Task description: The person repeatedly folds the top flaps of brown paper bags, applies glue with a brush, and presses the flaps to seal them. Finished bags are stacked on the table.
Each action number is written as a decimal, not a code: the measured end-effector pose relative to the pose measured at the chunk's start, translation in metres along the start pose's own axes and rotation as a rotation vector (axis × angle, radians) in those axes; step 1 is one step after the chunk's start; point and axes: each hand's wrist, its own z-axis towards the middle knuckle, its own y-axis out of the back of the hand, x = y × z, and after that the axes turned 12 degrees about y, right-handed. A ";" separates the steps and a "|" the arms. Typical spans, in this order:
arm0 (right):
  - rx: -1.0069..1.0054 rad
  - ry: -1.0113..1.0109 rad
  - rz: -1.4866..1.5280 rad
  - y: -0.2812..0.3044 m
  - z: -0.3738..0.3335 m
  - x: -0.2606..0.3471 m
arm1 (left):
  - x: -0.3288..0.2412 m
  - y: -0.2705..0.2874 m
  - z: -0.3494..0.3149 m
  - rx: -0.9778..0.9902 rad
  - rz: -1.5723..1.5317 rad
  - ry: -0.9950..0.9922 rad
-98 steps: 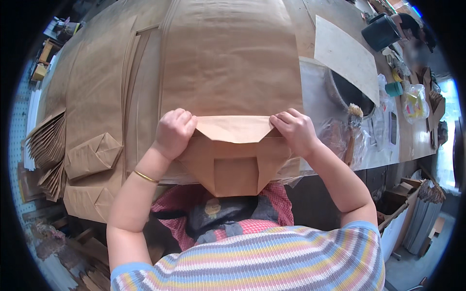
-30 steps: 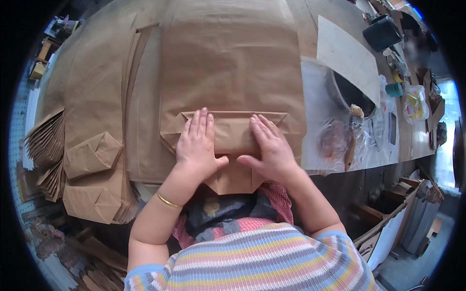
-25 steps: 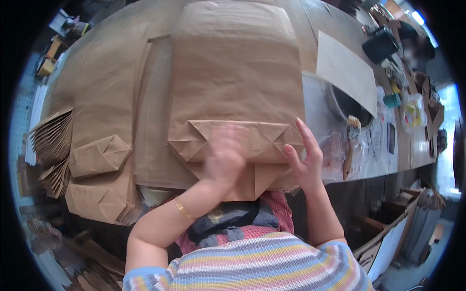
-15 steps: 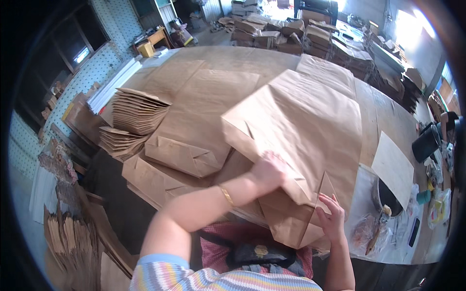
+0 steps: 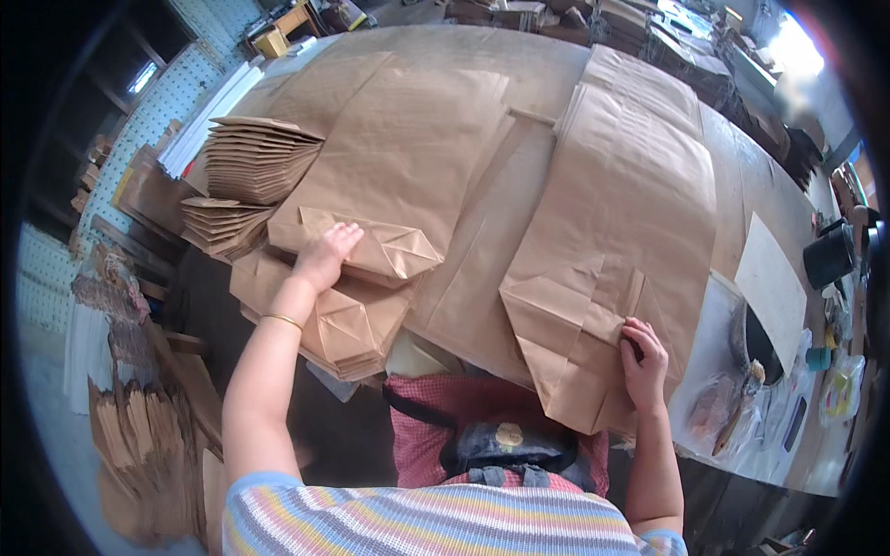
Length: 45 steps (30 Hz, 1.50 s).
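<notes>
My left hand is at the folded bottom of a brown paper bag on the left pile. Its fingers lie over the flap's edge and the thumb is hidden. Just below, more bags show their folded bottoms. On the right pile a brown paper bag lies flat, its bottom spread into a pointed shape toward me. My right hand holds this bottom at its right side, with fingers curled and fingertips on the paper.
Fanned stacks of folded brown paper stand at the table's left. To the right are a grey-white board, a brush, a plastic bag and a black container. Paper bundles stand low on the left.
My left hand has moved from the right bag to the left pile. The right bag, lifted and slanted before, now lies flat with its bottom spread. My right hand's fingers have closed in.
</notes>
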 end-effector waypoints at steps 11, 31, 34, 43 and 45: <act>0.141 -0.125 -0.169 0.067 0.006 -0.008 | -0.203 0.101 0.040 0.308 -0.222 -0.078; 0.666 0.246 -0.639 0.068 0.034 -0.022 | -0.321 0.022 0.081 0.060 0.089 -0.299; 0.527 0.224 -0.664 0.065 0.022 -0.019 | -0.313 0.012 0.072 -0.072 -0.047 -0.279; 0.678 -0.004 -0.382 0.079 0.060 -0.039 | -0.287 0.022 0.133 0.362 -0.523 -0.356; 0.778 0.063 -0.459 0.081 0.061 -0.042 | -0.297 0.035 0.140 0.506 -0.344 -0.351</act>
